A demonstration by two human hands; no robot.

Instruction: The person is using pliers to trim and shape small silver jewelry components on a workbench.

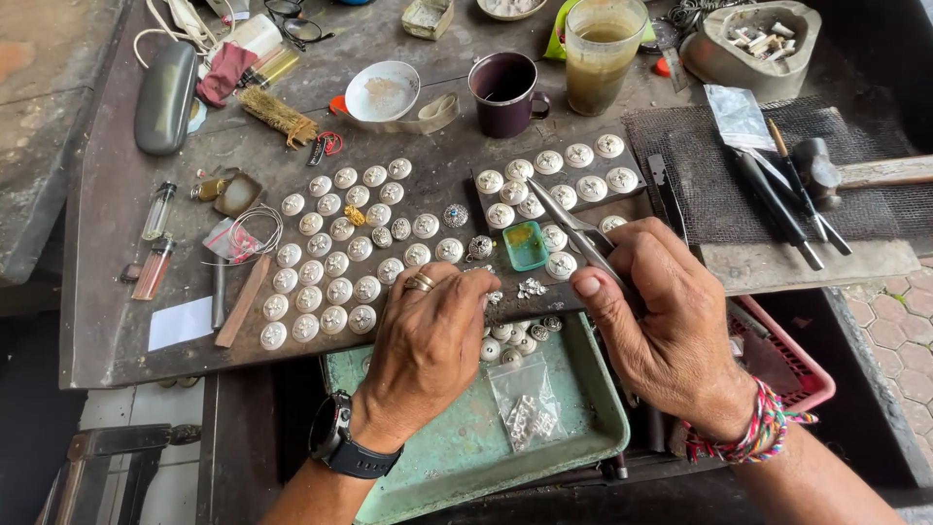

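Glasses case: dark, smooth, oblong, lay at the far left of the worn metal bench.
White discs: round, pale, each with a silver mount at its centre, ranged in slanted rows; a second batch sat on a dark slab.
Left hand: ringed, watch on the wrist, lay knuckles-up at the bench edge, fingers curled under; what they pinched could not be told.
Green tray: chipped enamel, below the bench, holding loose discs and a clear bag of silver bits.
Tweezers: slim, shiny steel, tips pointing away over the dark slab.
Right hand: closed round the tweezers, thumb pressed on the shank.
Hammer: rested on mesh, far right.
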